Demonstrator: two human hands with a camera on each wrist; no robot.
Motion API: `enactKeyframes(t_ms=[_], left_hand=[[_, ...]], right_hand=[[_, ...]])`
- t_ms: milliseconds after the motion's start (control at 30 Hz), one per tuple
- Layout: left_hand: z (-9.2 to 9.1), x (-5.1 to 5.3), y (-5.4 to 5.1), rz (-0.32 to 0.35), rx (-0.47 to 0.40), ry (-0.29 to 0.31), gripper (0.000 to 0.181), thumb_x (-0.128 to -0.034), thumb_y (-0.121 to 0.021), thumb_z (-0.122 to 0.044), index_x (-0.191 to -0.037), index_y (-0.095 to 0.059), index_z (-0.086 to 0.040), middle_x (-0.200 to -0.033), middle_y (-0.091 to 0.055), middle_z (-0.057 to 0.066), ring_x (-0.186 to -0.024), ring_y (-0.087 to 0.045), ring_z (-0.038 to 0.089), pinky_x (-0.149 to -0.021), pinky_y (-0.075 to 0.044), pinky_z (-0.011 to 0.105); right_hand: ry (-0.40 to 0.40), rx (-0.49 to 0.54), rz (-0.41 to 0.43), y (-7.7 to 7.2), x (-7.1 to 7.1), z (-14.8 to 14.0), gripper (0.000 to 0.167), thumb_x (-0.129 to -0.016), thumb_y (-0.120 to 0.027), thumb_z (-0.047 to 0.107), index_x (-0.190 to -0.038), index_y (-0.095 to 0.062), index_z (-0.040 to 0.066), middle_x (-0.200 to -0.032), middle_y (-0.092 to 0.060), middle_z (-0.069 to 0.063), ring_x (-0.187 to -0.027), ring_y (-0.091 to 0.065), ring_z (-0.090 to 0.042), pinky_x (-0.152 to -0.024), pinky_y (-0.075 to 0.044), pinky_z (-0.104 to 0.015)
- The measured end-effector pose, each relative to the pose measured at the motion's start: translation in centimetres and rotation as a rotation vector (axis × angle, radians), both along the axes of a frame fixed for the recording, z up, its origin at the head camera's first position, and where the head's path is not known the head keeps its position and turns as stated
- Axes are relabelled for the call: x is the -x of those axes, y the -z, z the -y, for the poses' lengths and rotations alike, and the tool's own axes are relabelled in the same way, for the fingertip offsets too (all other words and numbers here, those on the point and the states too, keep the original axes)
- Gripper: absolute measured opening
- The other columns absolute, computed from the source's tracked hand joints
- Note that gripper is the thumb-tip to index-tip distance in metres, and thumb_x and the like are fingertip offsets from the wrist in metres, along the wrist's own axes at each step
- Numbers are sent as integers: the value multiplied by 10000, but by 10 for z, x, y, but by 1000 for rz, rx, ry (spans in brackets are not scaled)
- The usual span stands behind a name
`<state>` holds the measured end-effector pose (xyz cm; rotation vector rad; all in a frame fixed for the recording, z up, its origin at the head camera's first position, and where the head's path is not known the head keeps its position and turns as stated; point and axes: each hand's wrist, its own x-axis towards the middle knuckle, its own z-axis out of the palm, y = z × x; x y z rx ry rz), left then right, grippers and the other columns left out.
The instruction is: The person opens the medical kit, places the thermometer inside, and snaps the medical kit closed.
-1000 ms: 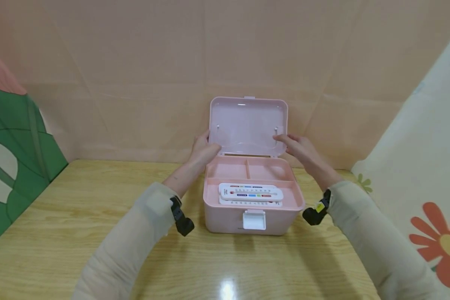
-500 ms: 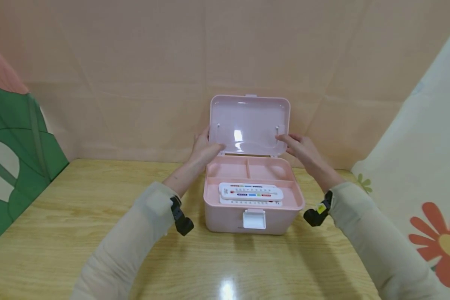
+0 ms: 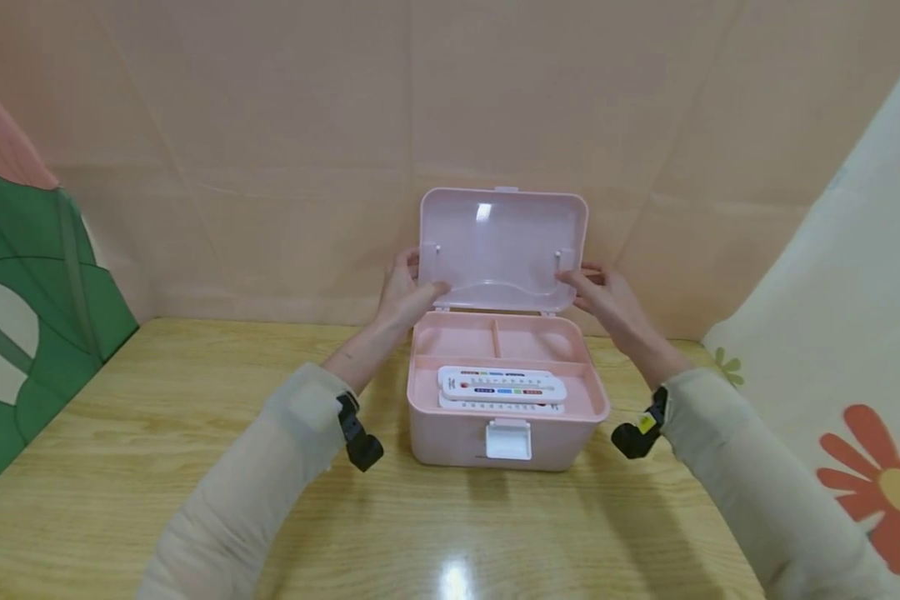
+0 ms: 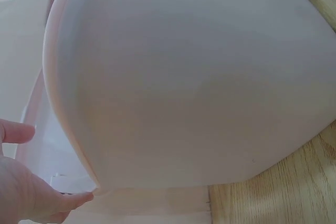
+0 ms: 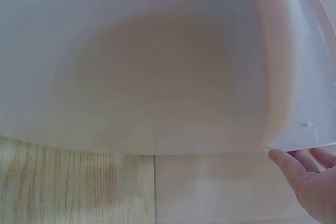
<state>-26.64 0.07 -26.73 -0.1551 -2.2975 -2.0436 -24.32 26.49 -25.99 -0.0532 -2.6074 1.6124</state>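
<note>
A pink plastic storage box (image 3: pixel 446 437) stands on the table, its hinged lid (image 3: pixel 498 233) raised behind it. White strip thermometers (image 3: pixel 504 385) lie stacked in the front compartment of its tray; two compartments behind show nothing in them. My left hand (image 3: pixel 405 296) holds the lid's left edge, thumb on the inner face and fingers behind. At the right edge my right hand (image 3: pixel 609 304) grips the lid the same way. Both wrist views are mostly filled by the box's side wall (image 4: pixel 184 87), with the left hand (image 4: pixel 31 195) and right hand (image 5: pixel 315 182) at the lower corners.
A white latch (image 3: pixel 508 440) hangs on the box's front. The wooden table (image 3: pixel 195 417) extends to both sides and in front. Close behind rises a beige cloth backdrop (image 3: pixel 270 167), with a flower-printed cloth (image 3: pixel 817 350) at the right.
The lid's top edge has risen slightly and looks wider, so the lid has swung a little forward. Both hands moved with it. The box and thermometers stayed put.
</note>
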Motion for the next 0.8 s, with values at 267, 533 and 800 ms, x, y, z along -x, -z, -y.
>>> enactKeyframes(t_ms=[267, 533, 800], left_hand=[[1, -1, -1, -36, 36, -4, 682, -814, -693, -33, -1404, -351, 2, -1394, -398, 192, -1271, -444, 320, -1064, -415, 373], [-1, -4, 3, -124, 86, 1, 790, -785, -727, -56, -1461, -318, -57, -1382, -362, 186, -1237, -452, 333, -1018, -453, 414], [0, -4, 4, -173, 81, 0, 818, -785, -736, -63, -1487, -320, -119, -1372, -388, 185, -1238, -454, 326, -1050, -407, 461]], right_hand=[[-7, -7, -77, 3, -4, 1, 750, -932, -517, 406, -1515, -202, 54, -1362, -404, -288, -1188, -455, -339, -1074, -390, -487], [-10, 4, -138, 7, -10, -3, 677, -954, -513, 326, -1502, -235, 41, -1367, -418, -289, -1173, -472, -341, -1068, -401, -473], [0, -28, -187, 8, -13, -7, 625, -954, -511, 293, -1486, -295, 45, -1347, -478, -283, -1093, -520, -245, -1012, -429, -382]])
